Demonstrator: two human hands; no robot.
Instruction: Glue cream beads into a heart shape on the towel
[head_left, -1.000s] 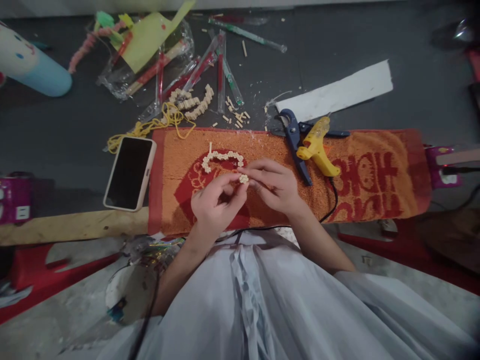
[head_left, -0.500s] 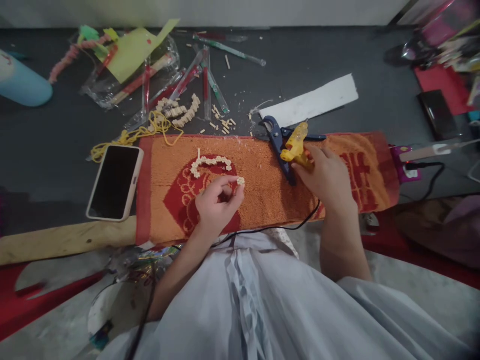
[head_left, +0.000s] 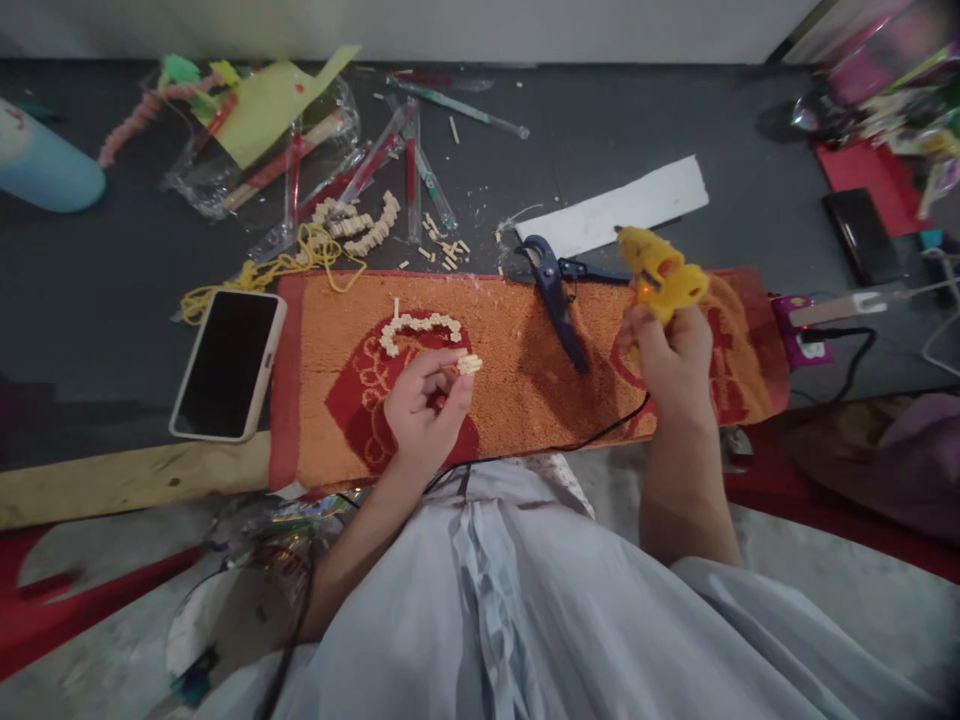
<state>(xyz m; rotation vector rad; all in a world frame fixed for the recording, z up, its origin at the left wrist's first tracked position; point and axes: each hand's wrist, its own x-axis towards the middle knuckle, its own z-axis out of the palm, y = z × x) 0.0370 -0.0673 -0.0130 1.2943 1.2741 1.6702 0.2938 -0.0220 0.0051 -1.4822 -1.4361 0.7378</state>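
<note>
Head view: left hand (head_left: 424,408) has a small cluster of pale stick pieces (head_left: 469,364) pinched between thumb and fingertips, other fingers curled in. Cluster sits at the fingertips, on the hand's right side, over the orange towel (head_left: 502,420); gap to the cloth, can't tell. Right hand (head_left: 679,360) is wrapped around the yellow glue gun (head_left: 661,270), gripping it by the handle. Gun body is just beyond that hand, nozzle angled away from the person and to the left, small orange light lit on it. Trigger finger mostly hidden, so can't tell whether it's pressed. Cluster and gun are well apart, blue cutter (head_left: 555,300) between them, its lower part on the towel.

Curved chain of joined pieces (head_left: 424,323) lies on the towel just beyond the left hand, not touching it, one stick poking up at its left end. Black cable (head_left: 607,434) runs along the near side of the towel. Phone (head_left: 229,365) lies by the towel's left edge. On the dark tabletop (head_left: 600,120) past the towel: loose short sticks (head_left: 448,252), yellow cord (head_left: 311,245), white strip (head_left: 622,208) behind the cutter.
</note>
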